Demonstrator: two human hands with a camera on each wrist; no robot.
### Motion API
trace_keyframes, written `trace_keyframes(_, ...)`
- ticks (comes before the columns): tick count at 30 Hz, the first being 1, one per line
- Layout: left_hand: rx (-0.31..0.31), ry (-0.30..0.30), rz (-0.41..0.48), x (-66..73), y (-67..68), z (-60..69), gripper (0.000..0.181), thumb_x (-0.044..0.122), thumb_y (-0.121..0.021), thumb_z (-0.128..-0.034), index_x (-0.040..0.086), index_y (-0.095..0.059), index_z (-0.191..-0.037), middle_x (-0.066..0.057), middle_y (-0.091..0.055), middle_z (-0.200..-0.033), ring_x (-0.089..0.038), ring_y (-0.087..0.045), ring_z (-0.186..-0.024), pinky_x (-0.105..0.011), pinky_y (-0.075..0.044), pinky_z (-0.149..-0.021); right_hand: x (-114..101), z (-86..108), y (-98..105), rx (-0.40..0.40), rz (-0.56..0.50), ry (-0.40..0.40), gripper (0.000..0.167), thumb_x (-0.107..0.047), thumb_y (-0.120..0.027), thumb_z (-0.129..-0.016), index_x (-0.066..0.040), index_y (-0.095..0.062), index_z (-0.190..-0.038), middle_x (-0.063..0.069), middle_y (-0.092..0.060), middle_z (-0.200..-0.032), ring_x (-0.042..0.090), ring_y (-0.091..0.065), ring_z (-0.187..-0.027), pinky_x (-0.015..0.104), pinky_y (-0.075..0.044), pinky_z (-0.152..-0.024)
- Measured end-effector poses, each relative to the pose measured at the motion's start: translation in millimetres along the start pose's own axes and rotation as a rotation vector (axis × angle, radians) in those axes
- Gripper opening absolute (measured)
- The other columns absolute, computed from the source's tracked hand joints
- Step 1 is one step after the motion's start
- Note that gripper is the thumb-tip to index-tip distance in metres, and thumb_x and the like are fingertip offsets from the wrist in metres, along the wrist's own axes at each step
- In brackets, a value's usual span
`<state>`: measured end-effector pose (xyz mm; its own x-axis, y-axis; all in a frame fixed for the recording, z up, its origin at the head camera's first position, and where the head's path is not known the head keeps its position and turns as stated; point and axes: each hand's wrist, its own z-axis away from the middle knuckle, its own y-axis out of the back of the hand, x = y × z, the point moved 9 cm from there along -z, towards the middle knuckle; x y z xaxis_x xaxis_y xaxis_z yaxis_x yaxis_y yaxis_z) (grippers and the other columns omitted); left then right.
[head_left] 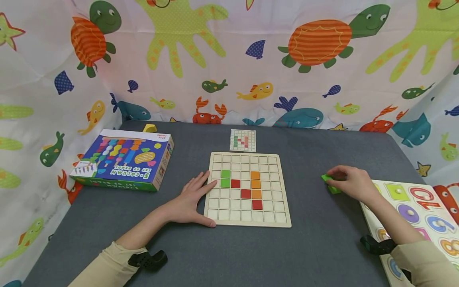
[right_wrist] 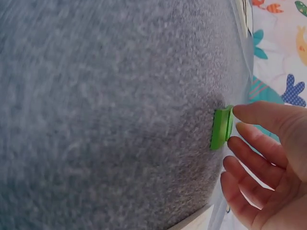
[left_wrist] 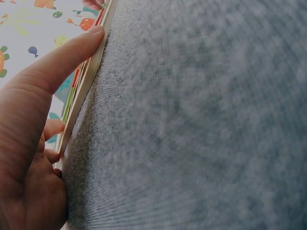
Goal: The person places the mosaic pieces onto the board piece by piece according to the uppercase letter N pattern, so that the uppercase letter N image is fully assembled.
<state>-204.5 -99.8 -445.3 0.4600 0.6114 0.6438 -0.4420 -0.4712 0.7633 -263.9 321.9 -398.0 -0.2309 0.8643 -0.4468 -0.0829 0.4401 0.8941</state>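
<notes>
A square wooden grid board (head_left: 247,219) lies flat on the dark grey table, with green squares (head_left: 225,178), orange squares (head_left: 255,184) and red squares (head_left: 246,193) in some of its cells. My left hand (head_left: 190,201) rests at the board's left side, thumb at the near left corner and spread fingers along the edge. Off to the right, my right hand (head_left: 351,183) pinches a green tile (head_left: 326,177) between thumb and fingertips. More green (right_wrist: 220,129) shows just below that tile on the table; the fingers partly hide how the pieces divide.
Behind the board lies a small pattern card (head_left: 242,140) with a coloured grid. A blue game box (head_left: 123,159) stands at the left, a yellow block (head_left: 150,128) behind it. Under the right forearm is a number puzzle board (head_left: 391,199). A printed curtain (head_left: 229,48) surrounds the table.
</notes>
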Motion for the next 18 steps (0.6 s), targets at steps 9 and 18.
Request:
trace_keyframes(9, 0.0, 0.003, -0.003, -1.1, -1.0, 0.6, 0.114, 0.06, -0.079, -0.0706, 0.016, -0.019, -0.158, -0.009, 0.005, -0.163, -0.03, 0.009, -0.148, -0.063, -0.001, -0.111, 3, -3.2, -5, -0.012, 0.021, -0.046, 0.032, -0.025, -0.078, -0.084, -0.002, -0.069, -0.105, 0.011, -0.07, -0.093, 0.025, -0.059, -0.083, 0.035, -0.043, -0.067)
trace_keyframes(18, 0.001, 0.007, -0.004, -1.6, -1.7, 1.0, 0.114, 0.06, -0.079, -0.0705, 0.016, -0.019, -0.158, -0.009, 0.005, -0.163, -0.029, 0.009, -0.148, -0.061, -0.001, -0.112, -11, -7.6, -12, -0.028, -0.032, -0.046, 0.031, -0.021, -0.077, -0.085, -0.002, -0.068, -0.109, 0.013, -0.07, -0.097, 0.026, -0.062, -0.087, 0.034, -0.045, -0.068)
